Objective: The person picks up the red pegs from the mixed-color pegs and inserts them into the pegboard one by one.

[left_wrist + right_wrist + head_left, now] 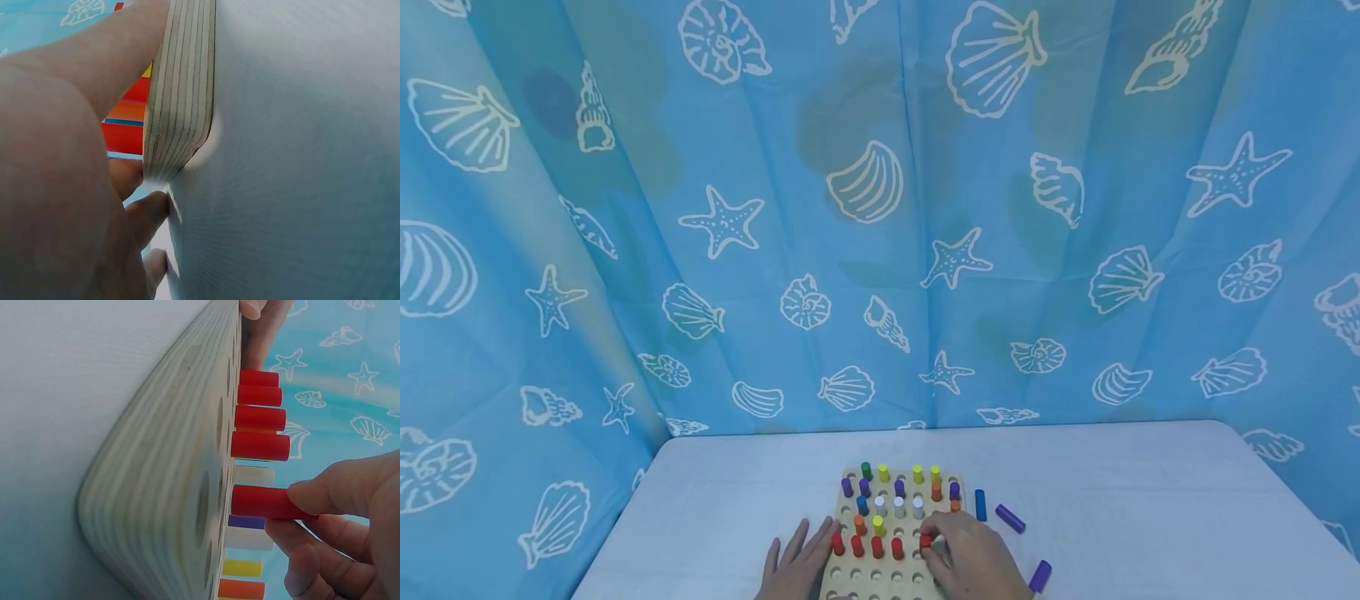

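A wooden pegboard (pixel 846 584) with rows of round holes lies on the white table, many of its holes filled with coloured pegs. My right hand (pixel 976 557) pinches a red peg (pixel 259 501) between thumb and fingers at the right end of a row of red pegs (pixel 877 547). The peg's lower end is right at the board's surface in the right wrist view. On the other side, my left hand (pixel 799 567) rests with spread fingers against the board's left edge. In the left wrist view its thumb (pixel 128 47) reaches across the board's thick layered side (pixel 181 81).
Loose to the right of the board lie a blue peg (pixel 981 505) and two purple pegs, one farther back (pixel 1010 518) and one nearer (pixel 1041 576). White pegs (pixel 898 507) and other colours stand in the back rows. A blue shell-print curtain (pixel 880 250) hangs behind the table.
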`<state>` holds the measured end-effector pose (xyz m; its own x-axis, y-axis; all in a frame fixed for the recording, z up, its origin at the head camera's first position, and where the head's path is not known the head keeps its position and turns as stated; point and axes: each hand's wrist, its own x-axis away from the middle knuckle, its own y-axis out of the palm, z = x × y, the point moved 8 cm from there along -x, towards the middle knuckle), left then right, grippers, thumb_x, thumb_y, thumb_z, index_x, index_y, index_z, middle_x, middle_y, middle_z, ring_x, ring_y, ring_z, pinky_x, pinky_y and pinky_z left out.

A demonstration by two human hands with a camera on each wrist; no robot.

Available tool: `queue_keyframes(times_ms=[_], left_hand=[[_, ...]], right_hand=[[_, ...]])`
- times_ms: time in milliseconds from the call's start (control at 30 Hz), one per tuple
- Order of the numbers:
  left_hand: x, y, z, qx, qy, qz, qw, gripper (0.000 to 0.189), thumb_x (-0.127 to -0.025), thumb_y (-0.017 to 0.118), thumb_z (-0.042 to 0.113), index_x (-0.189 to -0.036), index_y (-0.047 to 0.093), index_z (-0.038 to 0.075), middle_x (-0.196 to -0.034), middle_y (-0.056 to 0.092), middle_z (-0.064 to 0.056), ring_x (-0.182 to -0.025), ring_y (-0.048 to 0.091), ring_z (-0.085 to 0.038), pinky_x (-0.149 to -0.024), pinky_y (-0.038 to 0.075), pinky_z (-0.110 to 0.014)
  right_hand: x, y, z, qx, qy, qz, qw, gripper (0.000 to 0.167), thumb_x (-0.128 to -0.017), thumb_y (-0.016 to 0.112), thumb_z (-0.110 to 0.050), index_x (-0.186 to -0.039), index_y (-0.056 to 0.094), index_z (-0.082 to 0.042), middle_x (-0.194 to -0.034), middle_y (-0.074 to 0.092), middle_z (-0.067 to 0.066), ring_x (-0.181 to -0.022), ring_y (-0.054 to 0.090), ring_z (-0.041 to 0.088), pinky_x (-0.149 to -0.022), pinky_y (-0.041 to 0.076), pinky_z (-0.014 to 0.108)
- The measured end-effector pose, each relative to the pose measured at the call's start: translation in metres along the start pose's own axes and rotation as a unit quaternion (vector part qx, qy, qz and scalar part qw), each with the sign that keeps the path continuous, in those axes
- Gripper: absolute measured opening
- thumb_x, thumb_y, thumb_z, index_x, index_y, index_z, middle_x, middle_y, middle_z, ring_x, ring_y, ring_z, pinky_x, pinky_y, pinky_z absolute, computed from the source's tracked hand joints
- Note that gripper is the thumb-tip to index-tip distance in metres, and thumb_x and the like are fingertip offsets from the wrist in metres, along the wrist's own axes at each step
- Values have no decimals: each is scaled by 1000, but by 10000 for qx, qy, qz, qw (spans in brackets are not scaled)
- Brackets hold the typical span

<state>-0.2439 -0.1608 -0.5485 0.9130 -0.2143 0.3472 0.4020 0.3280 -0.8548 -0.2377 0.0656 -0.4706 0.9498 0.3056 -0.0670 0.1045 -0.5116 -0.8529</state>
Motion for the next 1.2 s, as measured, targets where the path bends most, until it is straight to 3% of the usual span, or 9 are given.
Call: queue_keyframes(times_ms=[267,833,1200], left_hand=[[1,-1,0,-4,13,-30,10000,117,-71,64,84,-158,33,12,-161,36,-10,-150,16,-46,-113,1,-79],[1,0,1,57,-54,37,10000,112,-74,60,84,-157,34,13,-160,37,-9,-149,18,-45,-114,1,-78],[0,1,1,107,-164,73,9998,112,-73,60,85,-156,37,13,-159,39,-8,-149,19,-45,-114,1,-79]], right_hand=[[0,1,-3,-82,-130,23,9999,15,-89,76,-25,-101,71,-17,-93,67,-8,-76,54,5,-65,53,30],[-2,7,-2,-490,-221,-210,9983,12,-90,75,-23,-98,70,-17,-84,63,-12,-73,57,3,-63,54,26],[-2,9,-1,-453,-376,-222,9980,13,-89,75,-23,-97,71,-15,-82,63,-12,-72,57,3,-60,53,26]])
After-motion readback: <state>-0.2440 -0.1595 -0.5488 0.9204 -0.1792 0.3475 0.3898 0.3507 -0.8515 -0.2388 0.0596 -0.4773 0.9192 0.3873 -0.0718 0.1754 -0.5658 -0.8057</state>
